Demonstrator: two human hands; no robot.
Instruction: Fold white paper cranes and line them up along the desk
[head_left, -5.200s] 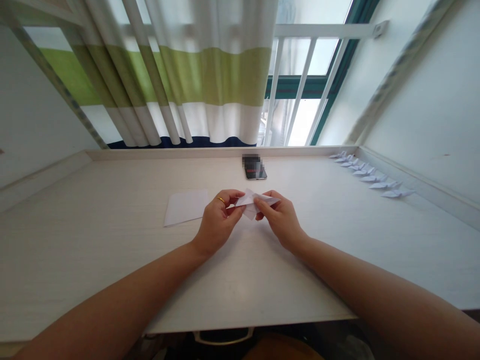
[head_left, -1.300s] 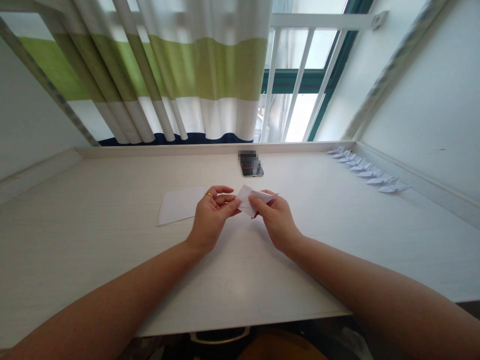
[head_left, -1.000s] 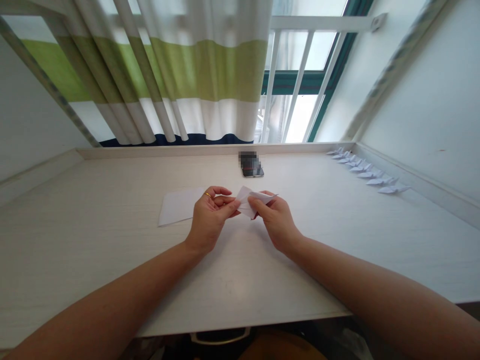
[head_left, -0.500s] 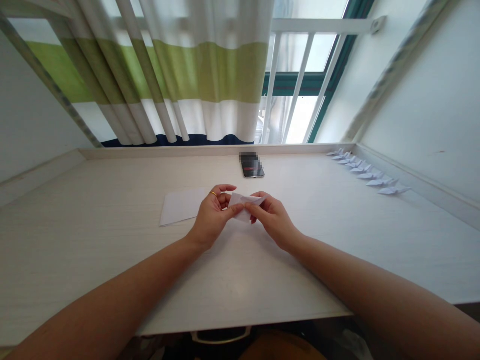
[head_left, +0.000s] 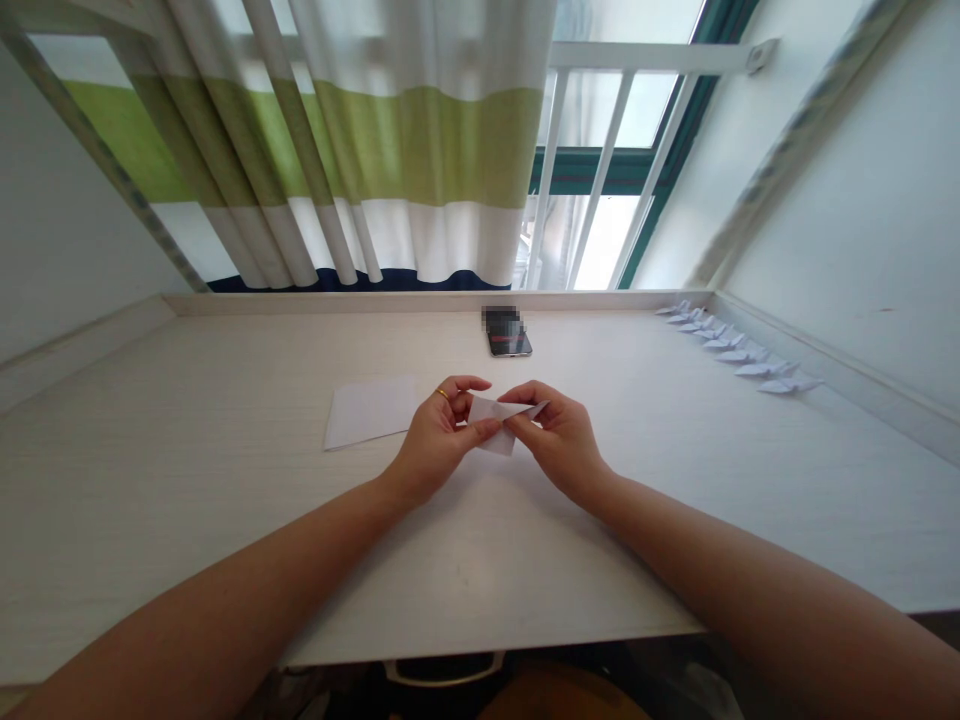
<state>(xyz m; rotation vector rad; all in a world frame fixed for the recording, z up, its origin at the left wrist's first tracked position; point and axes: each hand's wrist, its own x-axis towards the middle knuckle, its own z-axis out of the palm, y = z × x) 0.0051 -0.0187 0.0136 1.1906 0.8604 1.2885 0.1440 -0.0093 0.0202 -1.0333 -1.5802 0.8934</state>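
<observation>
Left hand (head_left: 435, 432) and right hand (head_left: 564, 432) both grip a part-folded paper (head_left: 484, 409).
Folded figures (head_left: 742, 356) look finished; the flat paper (head_left: 367, 412) seems unworked.

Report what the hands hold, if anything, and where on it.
A folded white paper: left hand pinches its left part, thumb across it; right hand holds its right part, at the pointed flap.

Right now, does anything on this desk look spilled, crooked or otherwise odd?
Nothing looks spilled or damaged. The white paper lies slightly askew to the front edge of the desk, a minor thing. The paper figures form a fairly neat row, and the left hand and right hand hold a folded paper.
</observation>
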